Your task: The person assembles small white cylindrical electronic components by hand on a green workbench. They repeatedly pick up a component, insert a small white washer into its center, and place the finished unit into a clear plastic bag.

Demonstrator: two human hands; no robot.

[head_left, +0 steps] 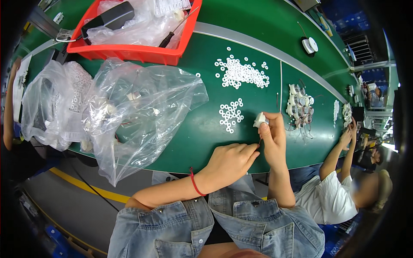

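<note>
My right hand (274,135) pinches a small white plastic part (260,120) with a metallic-looking side, held above the front of the green table. Thin dark reddish wires (260,142) hang from this part. The fingertips of my left hand (232,162) are closed on the wires' lower end, just below and left of the right hand; a red cord circles the left wrist. Beyond the hands lie a small group of white rings (231,115) and, farther off, a denser heap of the same rings (243,74).
Clear plastic bags (146,103) with white parts lie at the left, overhanging the front edge. Behind them is a red bin (124,54) holding a screwdriver (167,39). Wired white parts (300,103) cluster at right, near a co-worker (331,198). Another person's arm shows far left.
</note>
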